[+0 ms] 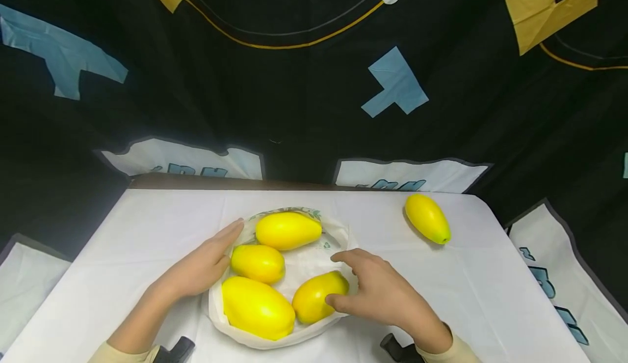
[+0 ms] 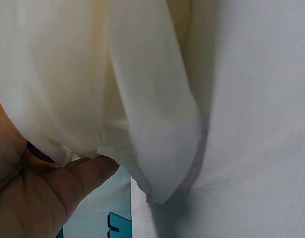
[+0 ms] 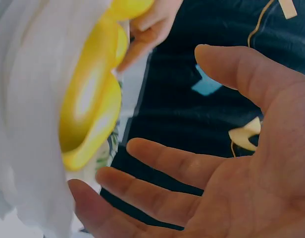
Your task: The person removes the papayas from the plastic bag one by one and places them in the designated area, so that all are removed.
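Observation:
A white plastic bag (image 1: 309,259) with a green print inside its rim lies open on the table, holding several smooth yellow mango-like fruits (image 1: 257,307). At the bag's left rim is my left hand (image 1: 203,265), its fingers along the edge. The left wrist view shows the bag's edge (image 2: 147,148) held between thumb and fingers. My right hand (image 1: 375,286) hovers over the bag's right side with fingers spread, its thumb in front of the right-hand fruit (image 1: 314,296). In the right wrist view, nothing lies in the right palm (image 3: 246,198).
Another yellow fruit (image 1: 428,218) lies alone at the back right of the white-covered table (image 1: 471,297). A black printed cloth (image 1: 304,96) hangs behind the table's far edge. Dark wrist mounts (image 1: 175,351) sit by the sleeves.

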